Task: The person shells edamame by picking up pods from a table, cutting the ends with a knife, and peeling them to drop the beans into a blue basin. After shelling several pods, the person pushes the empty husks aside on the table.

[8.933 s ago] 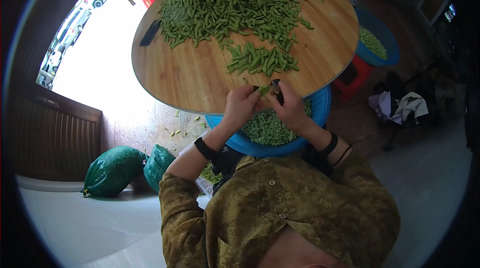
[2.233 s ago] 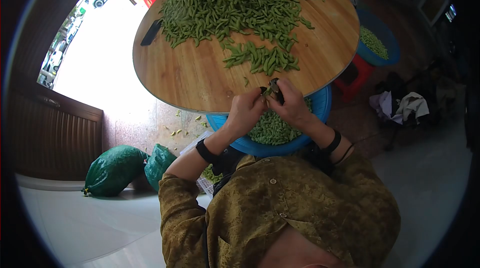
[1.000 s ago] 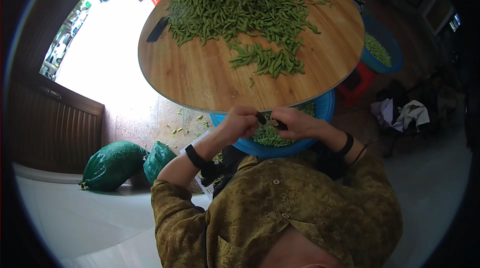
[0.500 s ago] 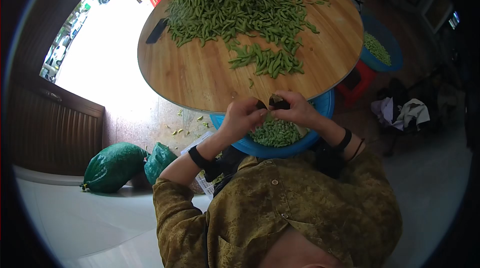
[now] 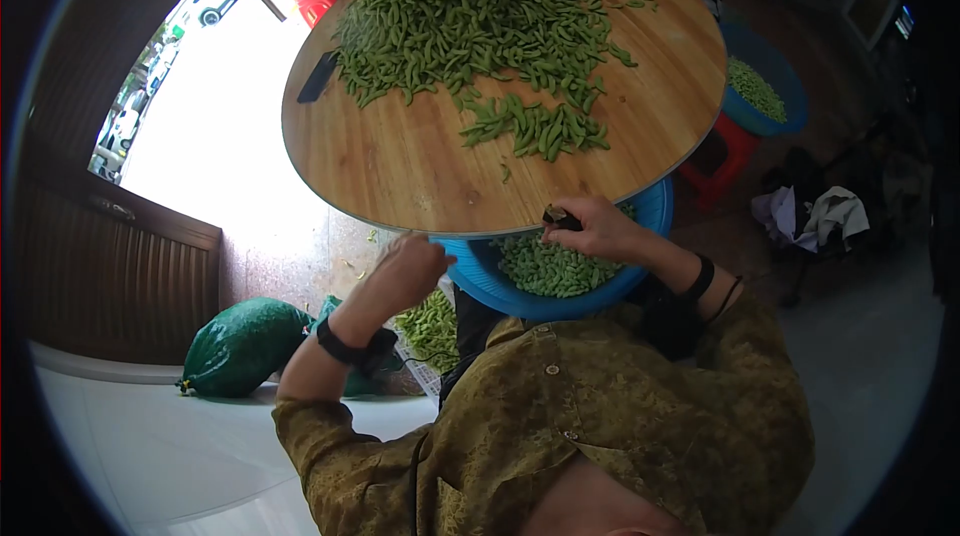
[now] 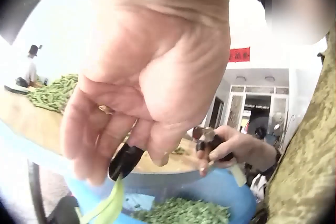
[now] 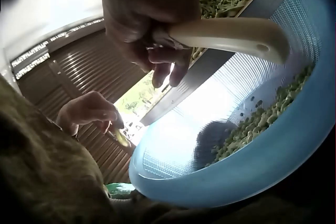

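Closest to me, the left hand (image 5: 405, 271) has swung out and down past the bench rim. Half a second ago it met the other hand over the basin, and now the two are well apart. Its fingers are curled, and the tips pinch a limp green pod shell (image 6: 109, 207) that hangs below them. The right hand (image 5: 590, 229) has stayed at the bench edge above the basin. Its fingers are wrapped round a small tool with a cream handle (image 7: 231, 35), and I can't make out the blade.

Under that hand sits the blue basin (image 5: 480, 281), tucked partly beneath the bench (image 5: 420, 166), with shelled beans (image 5: 550, 266) heaped in it.

By my count:
- Two hands are at work.
- There are two blue basins. The second basin (image 5: 790, 106) is off the far right side of the bench and also holds beans.
- Two green sacks (image 5: 240, 346) lie on the floor to the left.
- One small cluster of pods (image 5: 540, 126) lies on the bench nearest the person.
- One big heap of pods (image 5: 470, 6) lies beyond it.
- One dark flat phone (image 5: 318, 76) lies at the heap's left edge.
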Demonstrator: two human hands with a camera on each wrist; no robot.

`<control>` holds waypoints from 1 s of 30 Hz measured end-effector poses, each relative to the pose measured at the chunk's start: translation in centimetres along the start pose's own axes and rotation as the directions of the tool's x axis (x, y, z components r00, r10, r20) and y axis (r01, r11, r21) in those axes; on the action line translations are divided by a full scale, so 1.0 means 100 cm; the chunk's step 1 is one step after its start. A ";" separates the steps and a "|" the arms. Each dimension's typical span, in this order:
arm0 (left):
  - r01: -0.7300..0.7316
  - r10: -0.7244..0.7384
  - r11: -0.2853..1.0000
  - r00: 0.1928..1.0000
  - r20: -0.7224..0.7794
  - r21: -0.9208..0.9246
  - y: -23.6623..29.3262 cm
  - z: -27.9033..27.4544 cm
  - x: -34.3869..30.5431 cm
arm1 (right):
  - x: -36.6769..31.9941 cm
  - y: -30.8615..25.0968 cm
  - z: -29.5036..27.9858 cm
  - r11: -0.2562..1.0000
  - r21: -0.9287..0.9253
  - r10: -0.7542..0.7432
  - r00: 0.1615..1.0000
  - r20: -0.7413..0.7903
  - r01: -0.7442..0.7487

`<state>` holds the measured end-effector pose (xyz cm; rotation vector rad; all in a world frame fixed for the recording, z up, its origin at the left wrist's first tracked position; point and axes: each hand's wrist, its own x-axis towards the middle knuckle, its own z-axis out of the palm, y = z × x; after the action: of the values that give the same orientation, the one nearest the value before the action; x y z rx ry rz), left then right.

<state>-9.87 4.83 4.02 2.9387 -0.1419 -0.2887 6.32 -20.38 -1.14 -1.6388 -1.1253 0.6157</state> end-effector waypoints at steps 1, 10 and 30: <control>-0.034 0.042 0.996 0.995 -0.090 0.083 -0.009 0.001 0.009 | 0.001 -0.008 -0.003 0.990 0.071 0.120 0.992 0.028 -0.121; 0.002 -0.099 0.985 0.833 -0.544 -0.175 -0.077 0.016 0.172 | 0.008 -0.003 -0.002 0.643 0.690 0.373 0.923 0.095 -0.331; -0.041 -0.277 -0.047 0.960 -0.026 -0.998 0.034 0.019 0.104 | 0.015 -0.016 0.002 0.320 0.936 0.049 0.989 0.140 -0.148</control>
<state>-0.38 0.05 0.96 1.3506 0.2890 0.0022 6.22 -18.85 0.45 -0.5975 -0.4578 1.1659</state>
